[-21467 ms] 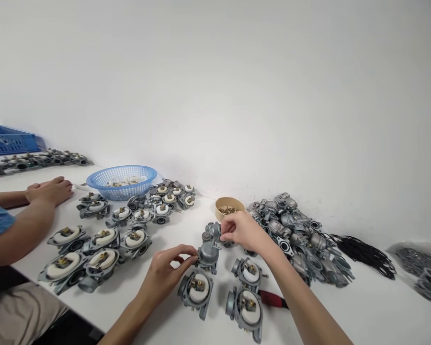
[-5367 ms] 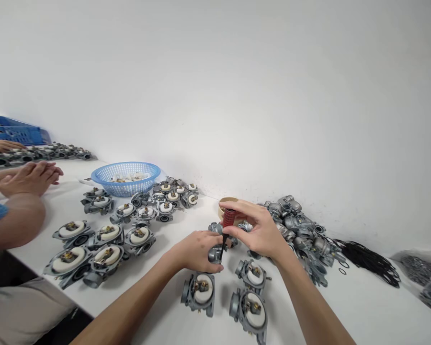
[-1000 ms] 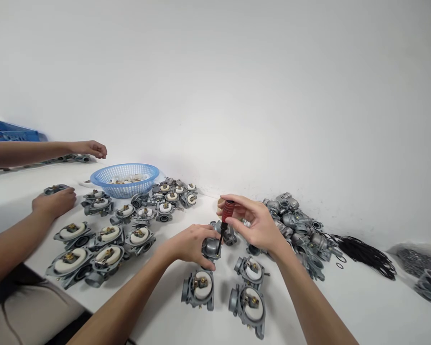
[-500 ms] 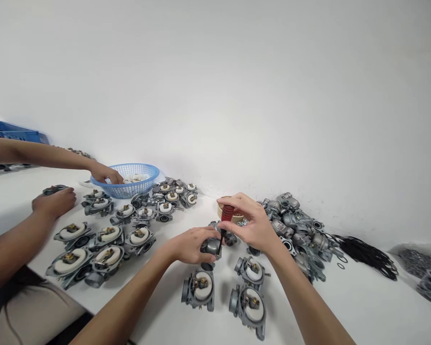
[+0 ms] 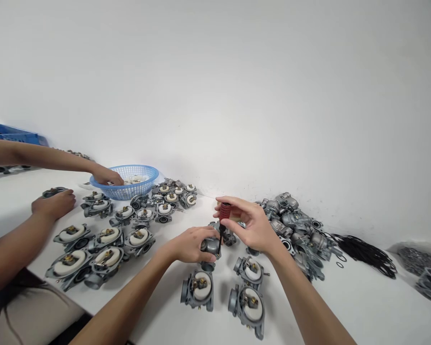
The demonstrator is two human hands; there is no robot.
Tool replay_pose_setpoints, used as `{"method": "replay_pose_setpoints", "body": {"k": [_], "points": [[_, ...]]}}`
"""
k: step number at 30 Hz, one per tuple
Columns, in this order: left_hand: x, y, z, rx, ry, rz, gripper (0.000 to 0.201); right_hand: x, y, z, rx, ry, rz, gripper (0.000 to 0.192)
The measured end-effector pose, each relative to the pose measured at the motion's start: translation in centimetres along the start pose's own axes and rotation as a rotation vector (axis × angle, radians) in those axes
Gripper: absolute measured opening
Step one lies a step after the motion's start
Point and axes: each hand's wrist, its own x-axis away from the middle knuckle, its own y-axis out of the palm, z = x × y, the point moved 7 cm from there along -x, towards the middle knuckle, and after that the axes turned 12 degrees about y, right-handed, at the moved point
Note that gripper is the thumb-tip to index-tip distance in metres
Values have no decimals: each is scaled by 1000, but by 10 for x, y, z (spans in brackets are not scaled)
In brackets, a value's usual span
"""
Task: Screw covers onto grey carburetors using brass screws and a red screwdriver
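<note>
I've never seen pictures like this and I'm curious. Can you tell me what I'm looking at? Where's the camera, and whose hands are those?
There's no robot here. The camera sits on a person's head, looking forward and down, so the two hands in the middle are that person's own. The left hand steadies a grey metal part. The right hand holds a red-handled screwdriver, its tip pointing down at the part's edge.

On the white table are metal parts with white pieces on them, a heap of grey parts and a bundle of black rings. On the left, someone else's hand reaches into a blue basket.
</note>
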Motion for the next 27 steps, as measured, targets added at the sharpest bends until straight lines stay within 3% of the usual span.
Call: {"method": "replay_pose_setpoints", "body": {"k": [4, 9, 13, 18, 23, 27], "points": [[-1, -1, 2, 25, 15, 4, 41, 1, -7, -4, 144, -73, 127, 36], [-1, 0, 1, 36, 22, 2, 41, 1, -3, -2, -21, -29, -3, 38], [-1, 0, 1, 43, 20, 9, 41, 2, -11, -2, 103, -48, 137, 33], [-1, 0, 1, 34, 18, 8, 42, 1, -4, 0, -2, -20, 11, 38], [-1, -1, 2, 42, 21, 7, 41, 2, -11, -2, 153, -75, 157, 37], [-1, 0, 1, 42, 14, 2, 42, 1, -3, 2, 1, -12, -2, 41]]}}
